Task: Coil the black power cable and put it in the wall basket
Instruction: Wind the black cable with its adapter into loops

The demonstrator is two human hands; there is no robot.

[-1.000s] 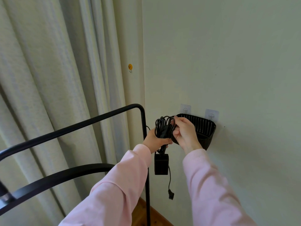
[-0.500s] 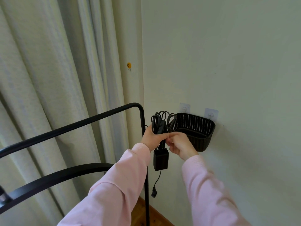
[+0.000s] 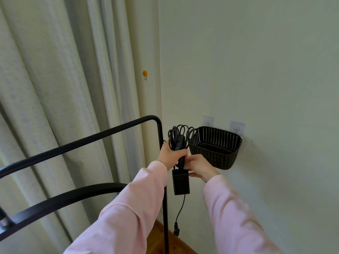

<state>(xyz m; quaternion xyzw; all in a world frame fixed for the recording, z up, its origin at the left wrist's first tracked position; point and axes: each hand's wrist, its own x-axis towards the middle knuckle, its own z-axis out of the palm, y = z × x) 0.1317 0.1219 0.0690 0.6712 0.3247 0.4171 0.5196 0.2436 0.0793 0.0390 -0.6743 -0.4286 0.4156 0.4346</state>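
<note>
Black power cable (image 3: 180, 138): looped bundle clamped in left hand (image 3: 170, 154), just left of wall basket (image 3: 216, 145); adapter brick (image 3: 180, 183) and plug tail (image 3: 176, 230) dangle. Right hand (image 3: 199, 166): fingers pinching strands beneath. Advice: gather the tail first, then lift everything over the rim.

curtained home room (image 3: 55, 88), wall hooks (image 3: 145, 74)

The left hand (image 3: 171, 155) hides the middle of the cable coil (image 3: 180, 136). The black rack (image 3: 80, 145) runs off the frame's left edge. Both pink sleeves (image 3: 128, 213) are cut off at the bottom.
</note>
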